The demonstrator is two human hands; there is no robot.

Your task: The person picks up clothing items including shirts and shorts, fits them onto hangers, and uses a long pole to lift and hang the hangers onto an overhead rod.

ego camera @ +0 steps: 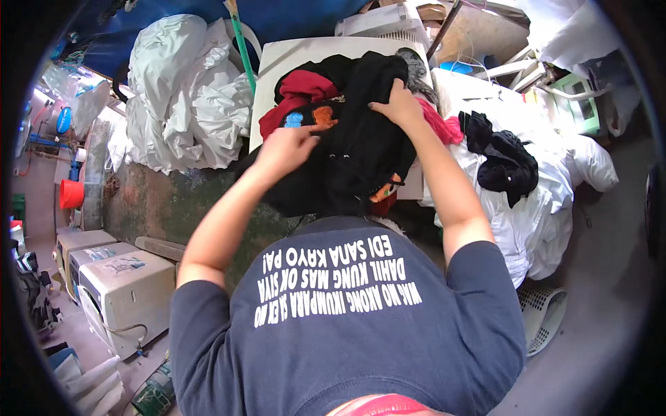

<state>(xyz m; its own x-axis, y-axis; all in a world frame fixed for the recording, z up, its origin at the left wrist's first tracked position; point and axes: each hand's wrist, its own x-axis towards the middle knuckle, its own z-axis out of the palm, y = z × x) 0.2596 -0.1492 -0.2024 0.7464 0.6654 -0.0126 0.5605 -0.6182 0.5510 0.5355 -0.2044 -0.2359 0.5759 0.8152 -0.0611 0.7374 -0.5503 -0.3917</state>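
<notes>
A heap of dark clothes lies over a white flat surface (271, 62) before me. My left hand (291, 145) is at the heap's left part, a finger extended beside a blue and orange patch (308, 117) on black fabric; whether it grips any cloth is unclear. My right hand (399, 104) holds the black garment (364, 130) near its upper right part, thumb apart on top. Red cloth (307, 86) shows at the heap's left, pink cloth (439, 122) at its right, and grey fabric (413, 67) behind. An orange patterned piece (386, 188) shows at the lower right.
A large bundle of white cloth (177, 93) stands at left beside a green pole (240, 41). At right, black cloth (507, 166) lies on white fabric (541, 223), above a perforated plastic basket (546, 322). Boxy white appliances (127, 291) stand on the floor at lower left.
</notes>
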